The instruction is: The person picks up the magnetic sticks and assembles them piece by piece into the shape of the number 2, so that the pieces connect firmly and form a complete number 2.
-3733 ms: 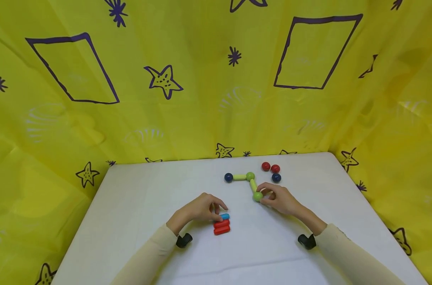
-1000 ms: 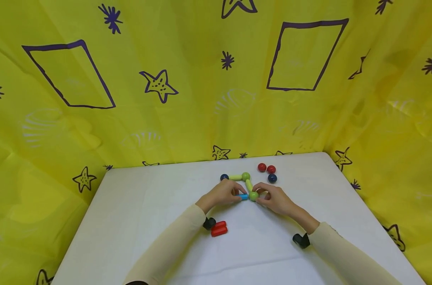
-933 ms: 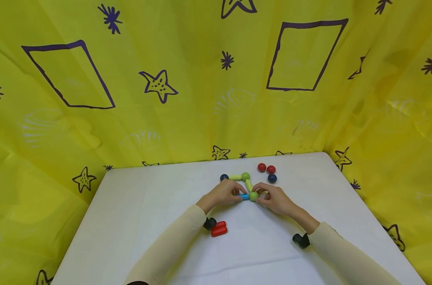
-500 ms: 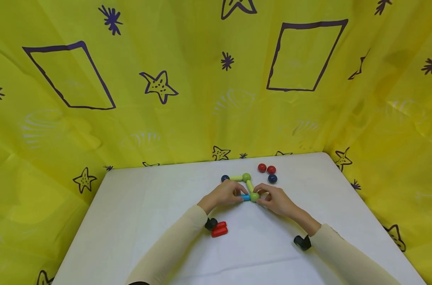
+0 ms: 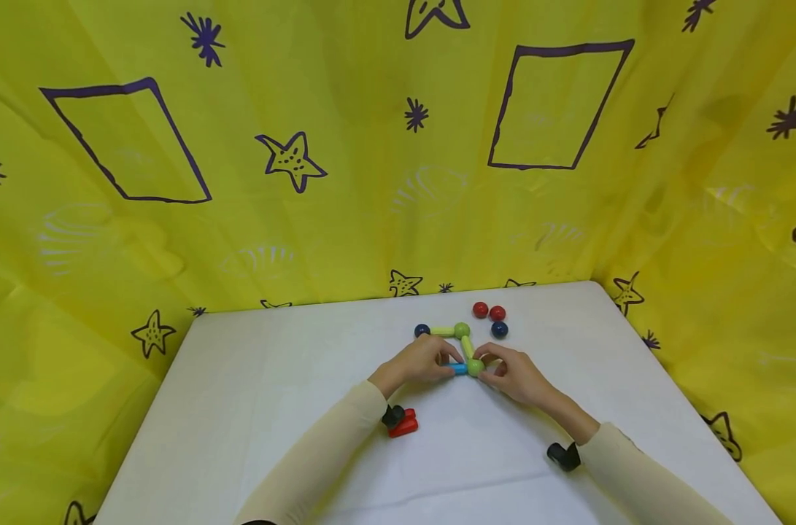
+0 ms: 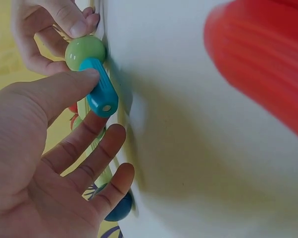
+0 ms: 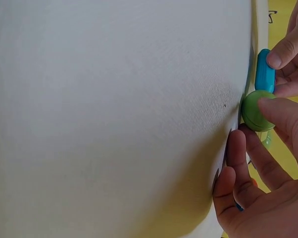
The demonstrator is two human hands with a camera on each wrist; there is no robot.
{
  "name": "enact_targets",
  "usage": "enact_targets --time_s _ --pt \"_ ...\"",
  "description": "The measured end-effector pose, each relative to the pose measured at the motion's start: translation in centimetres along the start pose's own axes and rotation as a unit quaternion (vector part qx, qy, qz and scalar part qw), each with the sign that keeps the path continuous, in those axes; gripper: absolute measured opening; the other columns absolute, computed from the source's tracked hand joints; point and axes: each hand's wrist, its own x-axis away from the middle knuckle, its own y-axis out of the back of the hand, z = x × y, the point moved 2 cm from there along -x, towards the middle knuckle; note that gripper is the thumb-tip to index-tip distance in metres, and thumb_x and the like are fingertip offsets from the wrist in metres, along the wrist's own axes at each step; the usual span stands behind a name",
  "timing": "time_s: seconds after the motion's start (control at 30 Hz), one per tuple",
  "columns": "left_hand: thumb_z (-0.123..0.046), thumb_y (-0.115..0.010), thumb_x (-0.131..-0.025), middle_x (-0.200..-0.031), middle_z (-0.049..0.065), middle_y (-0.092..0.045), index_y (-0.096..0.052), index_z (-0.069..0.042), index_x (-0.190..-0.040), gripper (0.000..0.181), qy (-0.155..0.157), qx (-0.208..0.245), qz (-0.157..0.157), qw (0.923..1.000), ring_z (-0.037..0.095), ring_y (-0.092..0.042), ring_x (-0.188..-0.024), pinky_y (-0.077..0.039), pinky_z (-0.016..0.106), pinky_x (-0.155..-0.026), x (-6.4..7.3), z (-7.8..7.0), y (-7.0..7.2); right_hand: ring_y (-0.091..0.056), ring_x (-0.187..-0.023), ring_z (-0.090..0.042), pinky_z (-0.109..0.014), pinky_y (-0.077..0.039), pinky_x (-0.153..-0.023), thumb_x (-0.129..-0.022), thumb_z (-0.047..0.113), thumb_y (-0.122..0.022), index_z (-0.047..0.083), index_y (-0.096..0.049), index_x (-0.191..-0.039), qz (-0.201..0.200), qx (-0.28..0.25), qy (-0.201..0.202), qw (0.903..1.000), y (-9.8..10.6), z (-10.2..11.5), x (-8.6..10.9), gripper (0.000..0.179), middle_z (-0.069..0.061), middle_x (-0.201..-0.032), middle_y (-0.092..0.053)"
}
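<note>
My left hand [image 5: 424,359] pinches a blue magnetic rod [image 6: 103,91] between thumb and index finger. One end of the rod meets a green ball [image 7: 257,110]; its free end shows a small pale disc. With thumb and fingertips my right hand [image 5: 517,373] holds that ball from the right. A light green rod [image 5: 467,348] runs from the held ball back to a second green ball [image 5: 462,330]. From there another light green rod [image 5: 442,331] reaches left to a dark blue ball [image 5: 422,331], so the pieces form a bent chain on the white table [image 5: 273,379].
Two red rods [image 5: 404,426] lie near the left wrist, partly covered by its black wrist camera [image 5: 393,416]. Behind the right hand sit two red balls [image 5: 480,310] and a loose dark blue ball [image 5: 499,329]. A yellow patterned curtain [image 5: 365,219] surrounds the table.
My left hand has picked the blue rod up from beside the red rods and brought it against the green ball. Since then both hands and the chain have shifted slightly right.
</note>
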Motion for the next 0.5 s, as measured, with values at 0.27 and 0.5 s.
enact_targets --time_s 0.27,0.5 --pt "-0.014 -0.076 -0.094 -0.081 -0.009 -0.068 -0.079 -0.014 -0.114 0.02 0.007 -0.012 0.012 0.9998 0.007 -0.057 -0.074 -0.048 0.018 -0.069 -0.1 -0.4 0.0 -0.054 -0.065 -0.01 -0.024 -0.047 -0.061 -0.091 0.006 -0.076 0.011 -0.067 -0.117 -0.005 -0.008 0.0 1.0 0.1 -0.3 0.4 0.028 -0.01 -0.104 -0.074" --pt "-0.017 -0.073 -0.097 -0.086 -0.006 -0.07 -0.077 -0.013 -0.118 0.022 0.01 -0.011 0.005 0.9999 0.008 -0.06 -0.076 -0.05 0.019 -0.071 -0.5 -0.8 1.0 -0.054 -0.066 -0.01 -0.024 -0.047 -0.061 -0.091 0.005 -0.076 0.011 -0.067 -0.117 0.0 -0.017 0.004 0.9999 0.2 -0.4 0.7 0.028 -0.01 -0.105 -0.074"
